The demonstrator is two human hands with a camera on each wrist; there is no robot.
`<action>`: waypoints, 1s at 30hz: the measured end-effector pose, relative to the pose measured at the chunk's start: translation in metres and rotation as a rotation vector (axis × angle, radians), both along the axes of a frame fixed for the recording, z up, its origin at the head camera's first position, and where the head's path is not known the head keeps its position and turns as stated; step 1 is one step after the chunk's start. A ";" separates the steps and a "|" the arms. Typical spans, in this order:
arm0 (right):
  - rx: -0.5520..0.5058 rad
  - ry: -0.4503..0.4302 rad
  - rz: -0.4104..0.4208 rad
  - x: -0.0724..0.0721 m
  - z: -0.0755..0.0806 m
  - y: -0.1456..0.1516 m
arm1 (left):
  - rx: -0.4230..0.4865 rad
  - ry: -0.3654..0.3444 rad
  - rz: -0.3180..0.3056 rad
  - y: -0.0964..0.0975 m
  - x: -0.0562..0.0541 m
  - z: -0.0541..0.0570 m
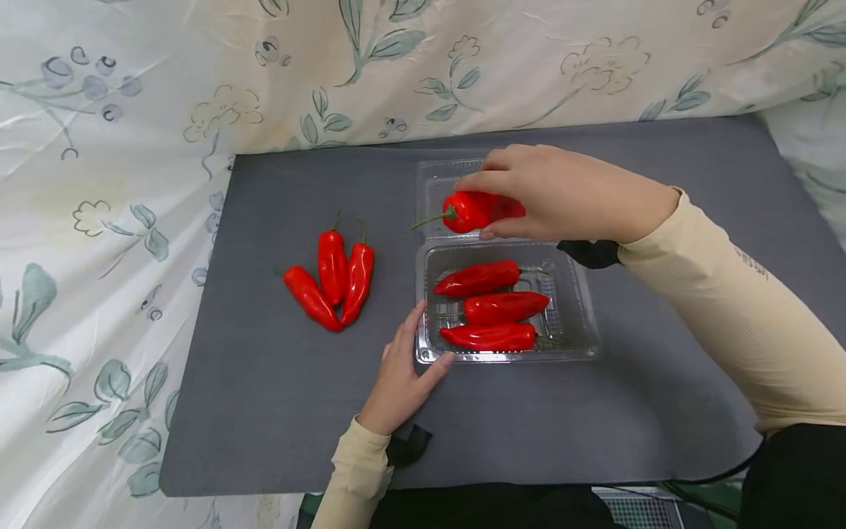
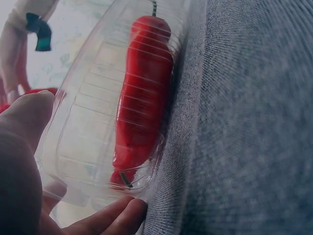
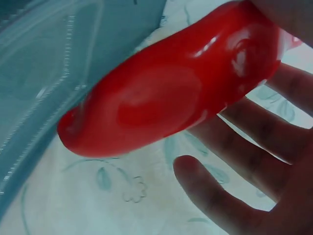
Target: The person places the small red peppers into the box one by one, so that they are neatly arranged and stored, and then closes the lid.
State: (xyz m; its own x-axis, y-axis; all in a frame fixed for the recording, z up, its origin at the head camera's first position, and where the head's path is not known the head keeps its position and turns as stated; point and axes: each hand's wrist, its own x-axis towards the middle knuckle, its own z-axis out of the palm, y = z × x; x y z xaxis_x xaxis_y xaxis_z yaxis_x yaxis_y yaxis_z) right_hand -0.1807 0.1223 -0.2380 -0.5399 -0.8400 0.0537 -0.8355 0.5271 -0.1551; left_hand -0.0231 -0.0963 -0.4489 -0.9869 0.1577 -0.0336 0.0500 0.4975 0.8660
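Note:
My right hand [image 1: 538, 184] grips a red pepper [image 1: 471, 211] between thumb and fingers, above the raised lid of a clear plastic container [image 1: 584, 345]. Its green stem points left; the right wrist view shows the pepper's smooth long body [image 3: 161, 93]. Inside the container lie three red peppers, such as the middle one [image 1: 505, 308], set crosswise in a column. My left hand [image 1: 403, 378] touches the container's near left corner, thumb at the front edge and fingers spread along the left side. Through the clear wall, the left wrist view shows the nearest pepper [image 2: 144, 93].
Three more red peppers, one of them tilted [image 1: 312, 297], lie close together left of the container. The clear lid [image 1: 432, 176] is folded back flat behind the container. A grey tabletop [image 1: 277, 426] lies beneath everything, with a floral cloth [image 1: 165, 88] behind and left.

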 end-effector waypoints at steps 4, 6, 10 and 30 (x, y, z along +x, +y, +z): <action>0.015 -0.010 -0.021 0.001 -0.013 0.007 | 0.001 -0.003 0.002 0.000 0.000 -0.002; 0.017 -0.014 -0.031 0.001 -0.021 0.010 | 0.005 -0.003 0.003 0.001 0.000 -0.003; 0.037 -0.040 -0.049 0.003 -0.037 0.016 | 0.008 0.000 0.002 0.002 0.000 -0.003; 0.177 -0.068 -0.023 0.016 -0.107 0.006 | 0.011 0.003 0.011 0.004 0.000 -0.003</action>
State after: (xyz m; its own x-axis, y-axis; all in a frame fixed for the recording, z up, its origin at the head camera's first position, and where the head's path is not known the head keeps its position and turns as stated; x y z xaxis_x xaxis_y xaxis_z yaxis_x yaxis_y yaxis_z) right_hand -0.1648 0.1280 -0.3450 -0.5568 -0.8202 -0.1313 -0.8135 0.5704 -0.1136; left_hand -0.0233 -0.0926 -0.4515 -0.9887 0.1474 -0.0287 0.0475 0.4886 0.8712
